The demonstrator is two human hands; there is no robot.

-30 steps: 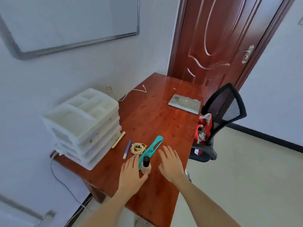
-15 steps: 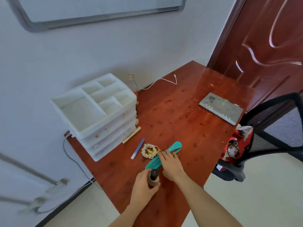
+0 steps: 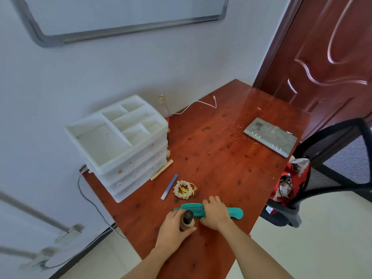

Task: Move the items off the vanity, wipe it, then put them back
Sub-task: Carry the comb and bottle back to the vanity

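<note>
L hand (image 3: 173, 226) is wrapped round a small tan bottle (image 3: 186, 220) w/ dark cap, standing upright near the front edge of the bench (image 3: 231, 174); grip is closed on it, thumb along the near side, prob. so it can be lifted straight up w/o tipping. R hand (image 3: 216, 213) lies palm-down over the teal comb (image 3: 233, 212), fingers curled over its far edge. Comb lies flat, handle poking out to the right, teeth end touching or just beside the bottle; looks like a pinch-up from the bench, but can't tell if it's actually lifted yet. Both items are closest to the person, so it makes sense they go first. The rest isn't cleared: cream scrunchie (image 3: 182, 189) w/ yellow bands just behind the comb, blue pen (image 3: 169, 186) beside it, gold tube (image 3: 162, 172) against the foot of the white drawer organizer (image 3: 120, 141) at the wall side, clear bottle (image 3: 163, 109) behind it, white cable (image 3: 198, 104) trailing from the wall, grey notebook (image 3: 270, 136) at the far right edge. Crumbs scattered near the notebook, so wiping is needed. Early stage, I'd say: clearing only starting.
</note>
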